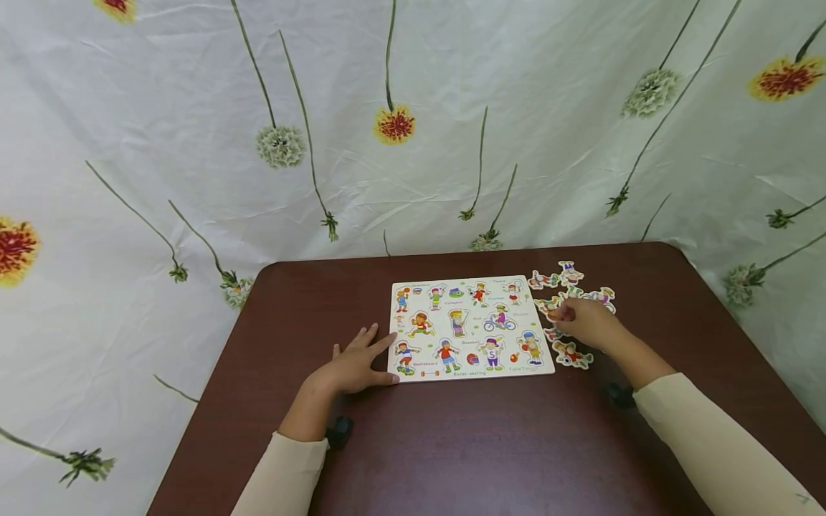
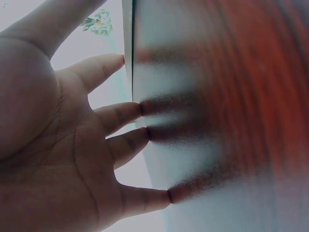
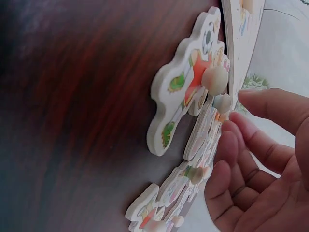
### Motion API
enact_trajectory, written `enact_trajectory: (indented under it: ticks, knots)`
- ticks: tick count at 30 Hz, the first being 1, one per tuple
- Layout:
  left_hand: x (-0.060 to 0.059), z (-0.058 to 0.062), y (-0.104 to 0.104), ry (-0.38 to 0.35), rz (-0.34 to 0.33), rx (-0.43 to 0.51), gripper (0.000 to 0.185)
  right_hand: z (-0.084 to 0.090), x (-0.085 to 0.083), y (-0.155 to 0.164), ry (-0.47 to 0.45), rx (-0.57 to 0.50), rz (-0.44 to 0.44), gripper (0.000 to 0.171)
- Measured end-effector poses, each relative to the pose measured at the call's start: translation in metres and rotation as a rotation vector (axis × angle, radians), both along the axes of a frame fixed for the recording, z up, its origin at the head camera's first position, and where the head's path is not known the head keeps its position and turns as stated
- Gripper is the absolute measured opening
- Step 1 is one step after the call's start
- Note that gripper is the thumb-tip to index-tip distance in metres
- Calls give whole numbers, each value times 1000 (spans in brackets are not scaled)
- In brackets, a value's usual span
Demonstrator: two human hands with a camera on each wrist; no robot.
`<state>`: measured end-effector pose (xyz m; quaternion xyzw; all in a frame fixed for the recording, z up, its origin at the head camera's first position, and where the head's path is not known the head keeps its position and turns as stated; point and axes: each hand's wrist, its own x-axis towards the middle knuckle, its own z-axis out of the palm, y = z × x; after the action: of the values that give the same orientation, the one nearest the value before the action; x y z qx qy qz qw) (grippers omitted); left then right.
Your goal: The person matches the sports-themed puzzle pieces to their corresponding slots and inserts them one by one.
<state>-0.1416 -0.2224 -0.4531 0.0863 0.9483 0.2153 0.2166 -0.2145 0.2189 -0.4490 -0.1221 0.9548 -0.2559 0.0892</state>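
Observation:
A white puzzle board [image 1: 471,326] printed with sport figures lies mid-table. My left hand [image 1: 358,365] lies flat with fingers spread, its fingertips [image 2: 145,107] pressing the table and the index finger touching the board's left edge [image 2: 128,43]. To the right of the board, my right hand [image 1: 584,322] hovers over a cluster of loose figure pieces [image 1: 571,274]. In the right wrist view the thumb and fingers of the right hand [image 3: 251,159] are loosely curved just beside a small wooden knob [image 3: 223,103], not closed on it. A larger knobbed piece [image 3: 181,96] lies beside it.
The brown table [image 1: 484,444] has bare room in front of the board and on the left. Another loose piece [image 1: 573,355] lies by the board's right front corner. A flower-printed cloth [image 1: 413,143] hangs behind and around the table.

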Motion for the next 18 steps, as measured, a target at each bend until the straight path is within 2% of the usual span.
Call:
enact_trajectory:
  ticks: [5,18]
  knots:
    - [0,0,0,-1,-3,-8,87,-2,2,3,-23,50,16,16]
    - [1,0,0,7,3,0,86,-2,5,1,-59,7,1,14]
